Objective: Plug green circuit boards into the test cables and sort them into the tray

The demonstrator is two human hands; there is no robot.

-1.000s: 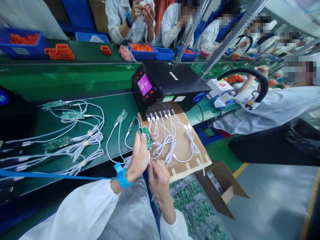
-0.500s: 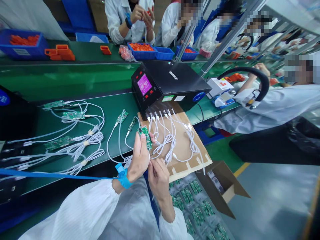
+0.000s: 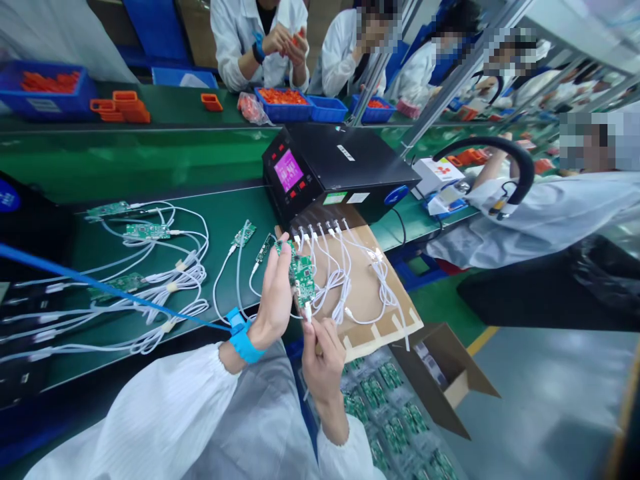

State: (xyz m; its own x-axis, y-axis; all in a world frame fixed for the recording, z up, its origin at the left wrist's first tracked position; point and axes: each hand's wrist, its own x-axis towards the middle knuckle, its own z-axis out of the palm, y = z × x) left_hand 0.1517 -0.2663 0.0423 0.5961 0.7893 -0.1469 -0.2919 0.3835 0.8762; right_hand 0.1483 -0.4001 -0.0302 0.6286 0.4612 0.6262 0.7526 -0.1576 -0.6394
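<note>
My left hand (image 3: 274, 293), with a blue strap on its wrist, is at the left edge of a green circuit board (image 3: 303, 275). Its thumb lies along the board and the other fingers are largely hidden. A white cable plug (image 3: 308, 312) meets the board's lower end. Thumb and fingers of my right hand (image 3: 324, 357) pinch this plug from below. Behind the board, white cables (image 3: 340, 280) run over a cardboard sheet (image 3: 373, 333) from a black tester (image 3: 345, 160) with a lit pink screen.
Several cabled boards (image 3: 149, 231) lie on the green bench at left, beside bundled white cables (image 3: 173, 287). Bagged boards (image 3: 395, 433) sit low at right, near an open carton (image 3: 450, 380). Co-workers sit across the bench behind blue bins (image 3: 283, 97) of orange parts.
The board has shifted slightly right and its lower end with the plug now shows clearly. My left hand has moved a little left and up; the blue strap's cord hangs at a steeper slant.
</note>
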